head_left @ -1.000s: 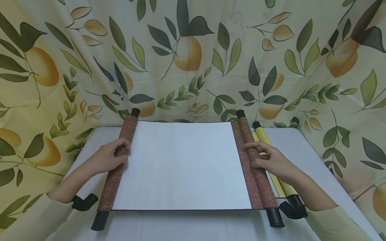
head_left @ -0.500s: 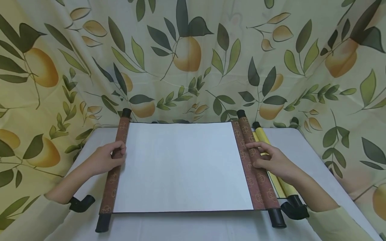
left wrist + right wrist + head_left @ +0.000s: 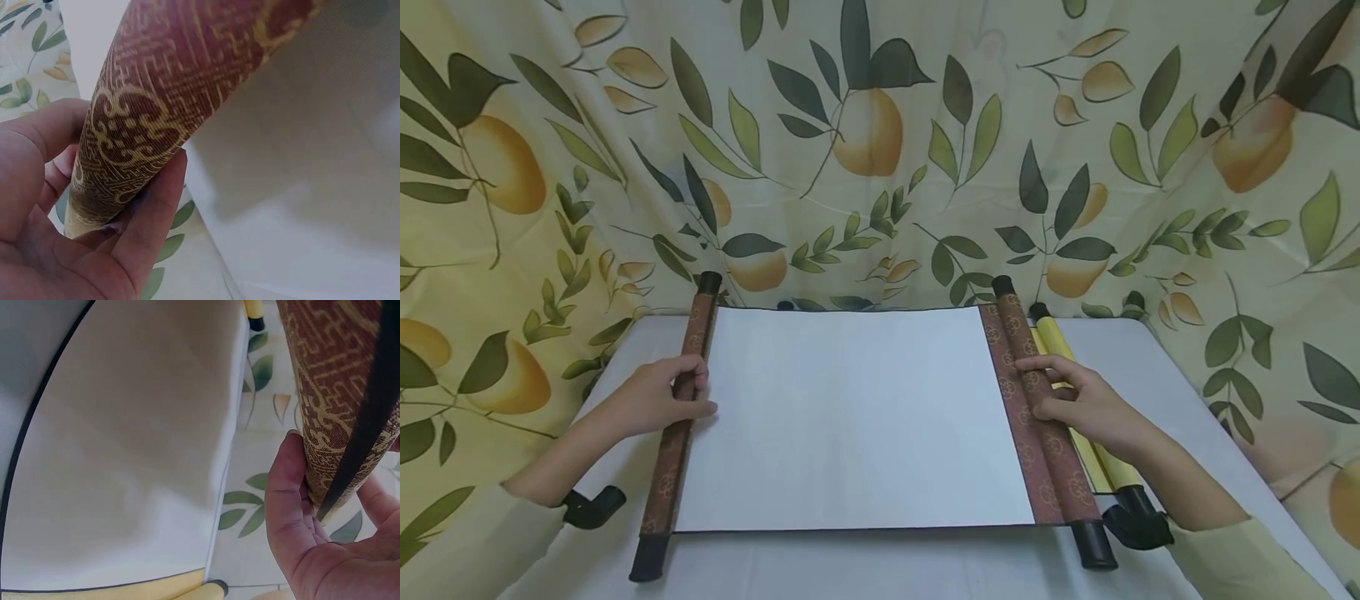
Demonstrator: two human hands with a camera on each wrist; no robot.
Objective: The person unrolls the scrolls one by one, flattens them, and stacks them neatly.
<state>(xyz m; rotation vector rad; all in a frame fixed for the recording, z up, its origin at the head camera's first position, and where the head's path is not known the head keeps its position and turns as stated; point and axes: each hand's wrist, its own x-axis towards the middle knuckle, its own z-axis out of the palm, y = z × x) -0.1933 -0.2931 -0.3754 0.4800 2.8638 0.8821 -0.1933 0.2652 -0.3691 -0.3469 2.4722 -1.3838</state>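
Observation:
A hanging scroll with blank white paper is stretched between two reddish-brown patterned rollers with black end knobs. My left hand grips the left roller near its middle, thumb on the near side and fingers beyond it. In the left wrist view, the roller's gold-figured cloth lies between thumb and fingers. My right hand holds the right roller around its middle. A brown border strip runs beside that roller. In the right wrist view, thumb and fingers surround the patterned roller.
A yellow scroll with black knobs lies partly under my right hand, just right of the brown scroll. The white table extends around both. Behind it hangs a cloth printed with oranges and leaves. Black straps circle the wrists.
The left hand and left roller have moved left, and more white paper shows between the rollers. The right hand and its roller have shifted only slightly to the right.

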